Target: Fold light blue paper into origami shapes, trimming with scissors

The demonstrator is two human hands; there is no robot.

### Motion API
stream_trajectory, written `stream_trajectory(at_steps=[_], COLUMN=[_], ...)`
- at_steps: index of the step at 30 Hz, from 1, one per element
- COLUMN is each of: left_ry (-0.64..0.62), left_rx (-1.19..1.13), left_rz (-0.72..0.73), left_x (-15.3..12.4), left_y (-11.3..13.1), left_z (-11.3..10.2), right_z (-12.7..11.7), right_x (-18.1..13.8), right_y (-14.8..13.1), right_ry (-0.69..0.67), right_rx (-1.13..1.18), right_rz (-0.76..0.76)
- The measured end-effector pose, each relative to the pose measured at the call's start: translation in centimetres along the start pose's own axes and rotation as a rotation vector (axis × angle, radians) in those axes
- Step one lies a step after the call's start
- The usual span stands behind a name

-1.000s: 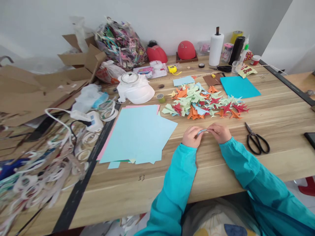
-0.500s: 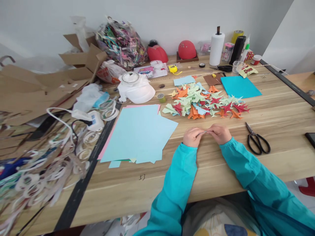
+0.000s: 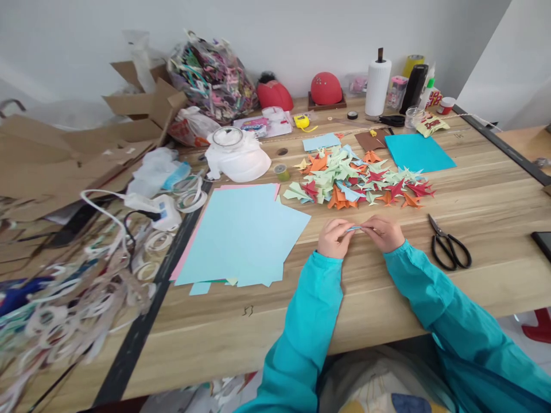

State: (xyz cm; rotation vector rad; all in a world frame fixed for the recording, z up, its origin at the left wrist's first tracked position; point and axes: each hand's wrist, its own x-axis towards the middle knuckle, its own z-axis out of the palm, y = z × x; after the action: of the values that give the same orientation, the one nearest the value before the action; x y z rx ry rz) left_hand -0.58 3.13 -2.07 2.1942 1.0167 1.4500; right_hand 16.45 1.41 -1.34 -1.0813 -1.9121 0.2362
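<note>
Your teal sleeves (image 3: 310, 321) cross the near edge of the wooden table (image 3: 387, 310). Landmark for everything below: the heap of folded paper shapes (image 3: 357, 183).

- Left hand (image 3: 333, 238): just on your side of the heap, fingers curled in, thumb and fingertips pinched on the left end of a small pale-blue paper strip (image 3: 355, 228).
- Right hand (image 3: 384, 233): same line, to the right of the left hand, curled and pinching the strip's right end. Knuckles nearly meet. The strip lies between both hands, low over the tabletop; whether it touches the wood cannot be told.
- Black scissors (image 3: 450, 248): right of the heap and nearer you, lying flat, blades pointing away from you, apart from your right hand.
- Stack of light-blue sheets (image 3: 241, 235): left of the heap, its corner just beside it, pink edges showing underneath.
- Green tape spool (image 3: 282, 171): at the heap's left edge.
- Teal sheet (image 3: 419, 152): beyond the heap, to the right.
- Paper towel roll (image 3: 377, 86): well beyond the heap, upright near the wall.
</note>
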Motion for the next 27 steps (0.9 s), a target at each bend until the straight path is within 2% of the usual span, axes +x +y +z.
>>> stream_trajectory(at_steps=[8,16,19,23,27], left_ry=[-0.087,-0.12,-0.093,-0.039,-0.007], left_rx=[0.055,0.149,0.121,-0.033,-0.093], left_rz=[0.037,0.088,0.041,-0.082,-0.1], left_x=[-0.1,0.0,-0.1,-0.1,0.0], left_y=[-0.2,0.1,0.2,0.5,0.7], left_z=[0.2,0.0,0.1,0.4,0.3], right_z=[0.4,0.3,0.4,0.5,0.4], right_x=[-0.1,-0.1,-0.1,-0.1,-0.1], right_y=[-0.4,-1.0,-1.1,-0.7,-0.5], right_ry=[-0.052,-0.051,-0.05,-0.006,0.034], right_rx=[-0.077,-0.17,-0.154,-0.095,-0.057], right_rz=[-0.117,-0.127,-0.091,-0.048,-0.029])
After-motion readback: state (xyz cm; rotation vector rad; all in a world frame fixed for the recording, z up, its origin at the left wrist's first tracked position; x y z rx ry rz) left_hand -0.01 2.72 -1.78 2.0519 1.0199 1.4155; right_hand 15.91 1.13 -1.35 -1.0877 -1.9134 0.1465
